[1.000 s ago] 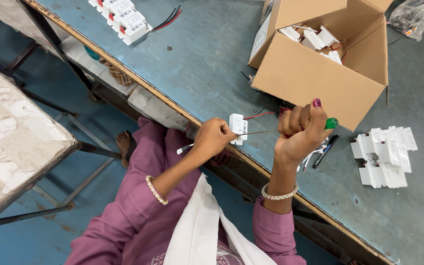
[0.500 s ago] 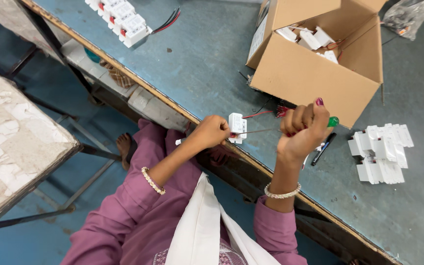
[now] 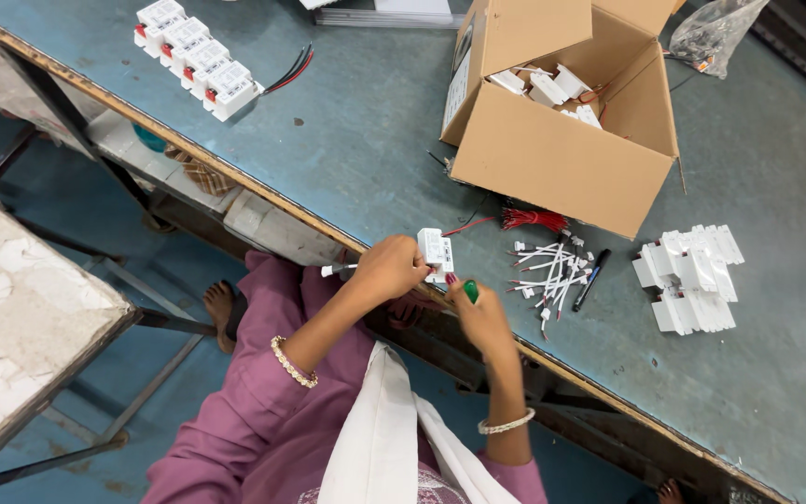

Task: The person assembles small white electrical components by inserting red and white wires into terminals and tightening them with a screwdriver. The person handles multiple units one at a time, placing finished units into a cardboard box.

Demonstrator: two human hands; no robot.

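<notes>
My left hand [image 3: 390,268] grips a small white plastic switch module [image 3: 436,250] at the near edge of the blue-grey table [image 3: 356,140]; a red wire trails from the module toward the box. A thin white wire end sticks out to the left of that hand. My right hand [image 3: 479,317] is closed on a green-handled screwdriver [image 3: 470,291], held right beside and just below the module. Both hands sit over the table's edge, above my purple-sleeved lap.
An open cardboard box [image 3: 562,159] with several white modules stands behind the hands. Loose white wire pieces [image 3: 548,271], a red wire bundle [image 3: 532,219] and a black marker [image 3: 591,278] lie to the right. White module stacks [image 3: 690,275] and a row of modules [image 3: 200,58] sit further off.
My right hand has dropped from a raised fist to a lower position at the module, bringing the green screwdriver in close. The left hand keeps its hold on the module.
</notes>
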